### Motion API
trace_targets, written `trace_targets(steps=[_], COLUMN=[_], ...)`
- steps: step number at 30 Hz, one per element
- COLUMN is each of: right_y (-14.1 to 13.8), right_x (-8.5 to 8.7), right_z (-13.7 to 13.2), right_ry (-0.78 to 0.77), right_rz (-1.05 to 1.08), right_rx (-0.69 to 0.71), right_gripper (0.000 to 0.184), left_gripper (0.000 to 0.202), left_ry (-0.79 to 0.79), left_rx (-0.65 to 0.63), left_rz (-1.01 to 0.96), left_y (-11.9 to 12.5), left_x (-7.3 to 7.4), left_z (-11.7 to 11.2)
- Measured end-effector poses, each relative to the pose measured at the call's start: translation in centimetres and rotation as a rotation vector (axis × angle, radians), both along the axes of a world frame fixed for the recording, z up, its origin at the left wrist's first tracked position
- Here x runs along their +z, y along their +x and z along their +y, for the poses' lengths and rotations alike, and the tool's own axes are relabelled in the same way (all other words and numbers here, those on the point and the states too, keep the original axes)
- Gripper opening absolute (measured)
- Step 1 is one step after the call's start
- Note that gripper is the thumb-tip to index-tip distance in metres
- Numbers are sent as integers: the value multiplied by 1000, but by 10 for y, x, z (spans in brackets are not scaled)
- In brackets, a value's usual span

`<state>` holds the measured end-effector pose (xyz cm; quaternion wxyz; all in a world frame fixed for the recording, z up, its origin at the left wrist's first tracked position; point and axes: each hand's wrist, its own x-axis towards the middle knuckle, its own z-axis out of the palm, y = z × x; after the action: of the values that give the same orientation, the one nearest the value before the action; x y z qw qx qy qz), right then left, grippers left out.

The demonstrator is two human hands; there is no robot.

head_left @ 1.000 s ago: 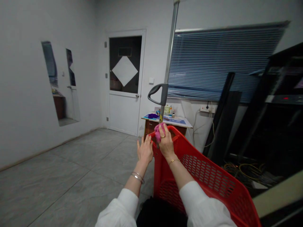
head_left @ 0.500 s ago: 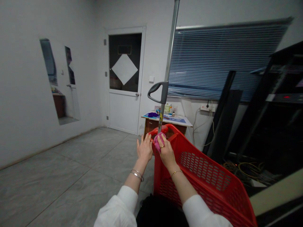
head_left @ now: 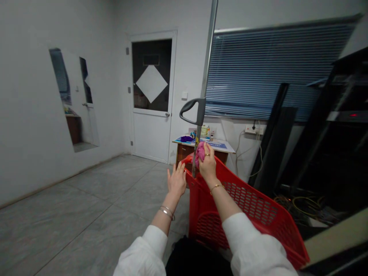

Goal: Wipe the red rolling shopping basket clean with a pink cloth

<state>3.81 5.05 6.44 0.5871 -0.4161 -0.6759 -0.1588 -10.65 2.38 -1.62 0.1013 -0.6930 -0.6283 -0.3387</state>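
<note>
A red plastic shopping basket (head_left: 253, 211) lies tilted in front of me. Its long metal pull rod (head_left: 204, 76) rises from the far rim and carries a grey grip (head_left: 192, 109). My right hand (head_left: 207, 165) is closed on a pink cloth (head_left: 200, 150) pressed against the lower part of the rod. My left hand (head_left: 176, 181) is flat with fingers spread, against the basket's outer left side near the rim. Both wrists wear bracelets and white sleeves.
A small wooden table (head_left: 201, 147) with bottles and papers stands behind the basket under a blue blind (head_left: 267, 73). A white door (head_left: 151, 99) is at the back. Black panels and shelving (head_left: 324, 126) and cables (head_left: 301, 203) fill the right. Grey tiled floor (head_left: 80, 214) spreads to the left.
My right hand has moved the pink cloth up the rod from the basket's rim. The left hand has stayed at the basket's side. The basket has shifted slightly.
</note>
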Motion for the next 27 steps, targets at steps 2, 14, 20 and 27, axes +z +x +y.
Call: trace_targets(steps=[2, 14, 20, 27], right_y=[-2, -30, -26, -37], right_x=[-28, -16, 36, 0], right_z=[-6, -15, -6, -12], right_ry=[-71, -32, 155, 143], right_rz=[36, 223, 129, 114], right_rx=[25, -37, -62, -107], right_gripper=[65, 54, 51, 53], left_gripper=[49, 48, 48, 47], left_ry=[5, 14, 13, 42], left_rx=[-10, -27, -12, -10], left_rz=[0, 24, 24, 15], left_y=[0, 2, 2, 4], left_x=[1, 5, 2, 3], left_z=[1, -6, -6, -8])
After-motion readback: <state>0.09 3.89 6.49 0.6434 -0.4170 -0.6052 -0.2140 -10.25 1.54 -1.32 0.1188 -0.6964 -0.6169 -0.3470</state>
